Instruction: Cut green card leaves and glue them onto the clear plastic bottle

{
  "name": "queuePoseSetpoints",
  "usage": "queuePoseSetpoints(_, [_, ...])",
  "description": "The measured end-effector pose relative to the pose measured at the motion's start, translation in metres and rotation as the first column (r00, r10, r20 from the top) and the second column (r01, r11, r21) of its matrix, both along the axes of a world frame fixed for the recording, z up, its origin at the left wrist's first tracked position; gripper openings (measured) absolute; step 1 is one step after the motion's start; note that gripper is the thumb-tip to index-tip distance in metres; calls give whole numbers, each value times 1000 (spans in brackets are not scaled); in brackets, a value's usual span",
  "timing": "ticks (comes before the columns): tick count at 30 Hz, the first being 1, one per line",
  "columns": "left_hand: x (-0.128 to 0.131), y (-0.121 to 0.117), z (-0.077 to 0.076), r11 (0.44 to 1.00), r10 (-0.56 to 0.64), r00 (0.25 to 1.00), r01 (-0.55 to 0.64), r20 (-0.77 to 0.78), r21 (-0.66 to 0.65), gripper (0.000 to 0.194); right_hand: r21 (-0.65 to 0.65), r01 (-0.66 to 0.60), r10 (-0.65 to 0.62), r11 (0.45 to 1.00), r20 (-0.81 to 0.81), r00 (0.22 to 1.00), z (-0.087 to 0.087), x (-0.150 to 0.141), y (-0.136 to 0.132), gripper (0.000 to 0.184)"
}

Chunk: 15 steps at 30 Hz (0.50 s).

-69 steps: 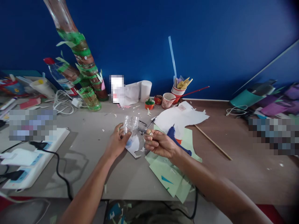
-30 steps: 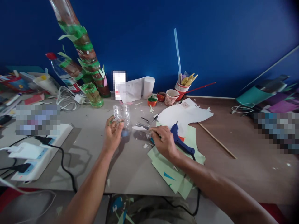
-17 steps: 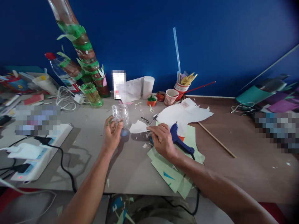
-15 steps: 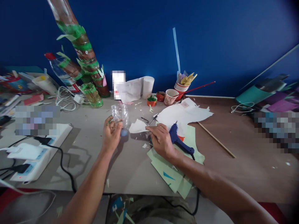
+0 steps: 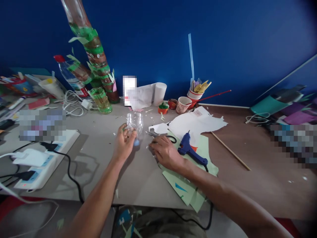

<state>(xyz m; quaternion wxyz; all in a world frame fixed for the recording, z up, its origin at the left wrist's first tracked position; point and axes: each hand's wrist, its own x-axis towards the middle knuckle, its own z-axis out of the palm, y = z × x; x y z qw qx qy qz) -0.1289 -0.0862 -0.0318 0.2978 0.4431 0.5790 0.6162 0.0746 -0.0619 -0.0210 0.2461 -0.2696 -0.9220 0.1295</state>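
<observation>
Blue wall [image 5: 153, 39] behind a grey desk [image 5: 99, 178]; in the head view, the left hand [image 5: 125, 140] pinches a clear cup [image 5: 136, 121] over it; the right hand [image 5: 163, 150] has released the white scrap [image 5: 159, 128], now beyond the scissors [image 5: 171, 138], and lies beside them (its grip I cannot tell); the bottle label [image 5: 77, 86] is unreadable.

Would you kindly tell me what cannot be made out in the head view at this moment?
All in the head view:
Scissors: partly hidden by the right hand; whether it grips them is unclear.
Clear plastic piece: partly covered by the left hand.
Green-and-brown tower: top cut off by the upper edge.
Printed square on the white paper: too small to read.
</observation>
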Motion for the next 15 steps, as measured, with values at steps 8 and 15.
queuePoseSetpoints(8, [5,-3,-3,990,-36,987,14,-155,-142,62,45,9,-22,999,297,955,19,-5,-2,22])
queuePoseSetpoints(15, [4,-8,9,965,-48,915,-61,-401,-257,59,126,-45,-29,991,527,849,22,-37,3,22])
